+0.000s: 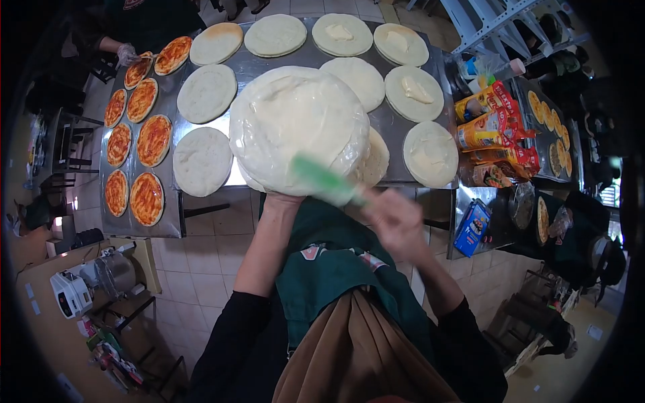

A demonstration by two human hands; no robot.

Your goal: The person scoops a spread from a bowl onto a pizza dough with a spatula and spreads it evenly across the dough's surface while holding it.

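Note:
My left hand (pixel 287 199) holds up from below what looks like a wide, clear bowl (pixel 243 127) of thick white cream (pixel 306 111). Its fingers are hidden under the bowl, which covers part of the table. In my right hand (pixel 396 215) is a green spatula (pixel 321 176), blurred by motion, its blade over the near right side of the bowl. Around the bowl lie round pale pizza bases (pixel 207 94). Several at the right, such as this base (pixel 414 93), carry a dollop of white cream. One base (pixel 374 158) is partly hidden behind the bowl.
At left, several bases with red sauce (pixel 154 140) cover a metal table (pixel 173 218); another person's gloved hand (pixel 126 55) is over one. Yellow and red pouches (pixel 487 127) stand at right, above a blue pack (pixel 472 228). A metal rack (pixel 494 27) rises behind.

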